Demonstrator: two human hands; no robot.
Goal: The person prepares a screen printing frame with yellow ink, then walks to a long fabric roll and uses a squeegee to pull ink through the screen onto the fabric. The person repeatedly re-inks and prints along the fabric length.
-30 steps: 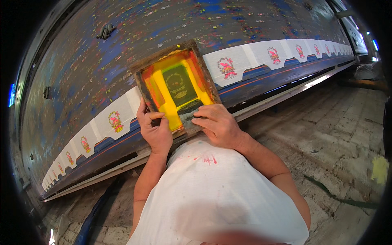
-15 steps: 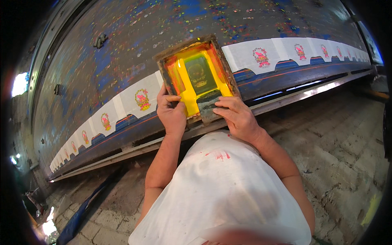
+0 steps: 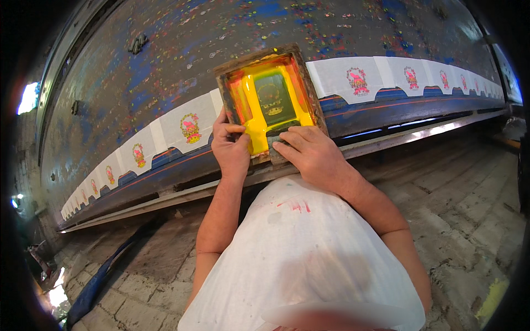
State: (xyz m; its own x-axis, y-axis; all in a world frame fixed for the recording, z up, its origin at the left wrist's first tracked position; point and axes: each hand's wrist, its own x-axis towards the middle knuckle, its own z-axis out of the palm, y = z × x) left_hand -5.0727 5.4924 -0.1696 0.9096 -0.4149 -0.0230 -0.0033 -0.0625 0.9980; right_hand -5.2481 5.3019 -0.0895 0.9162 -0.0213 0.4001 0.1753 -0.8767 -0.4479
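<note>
A wooden-framed printing screen [image 3: 222, 91] rests on the long table, over the row of white cloth pieces. Bright yellow ink [image 3: 255, 134] lies thick along its inner sides and near end, and a crest design shows faintly in its dark middle panel. My left hand [image 3: 231, 151] grips the frame at its near left corner, thumb and fingers bent over the rim. Inside the near end, my right hand [image 3: 312, 153] is closed over a dark squeegee [image 3: 273, 133], covering most of it. The cloth beneath the screen is hidden.
White cloth pieces [image 3: 330, 74] line the table's near edge on both sides. Those on the right bear pink and dark crests; the left ones also show yellow. Dark small lumps [image 3: 138, 43] lie on the paint-spotted tabletop [image 3: 182, 60]. A metal rail [image 3: 408, 130] runs along the front.
My right hand has shifted left and slightly up, now covering more of the squeegee. The left hand keeps its hold on the frame. The whole view has tilted slightly.
</note>
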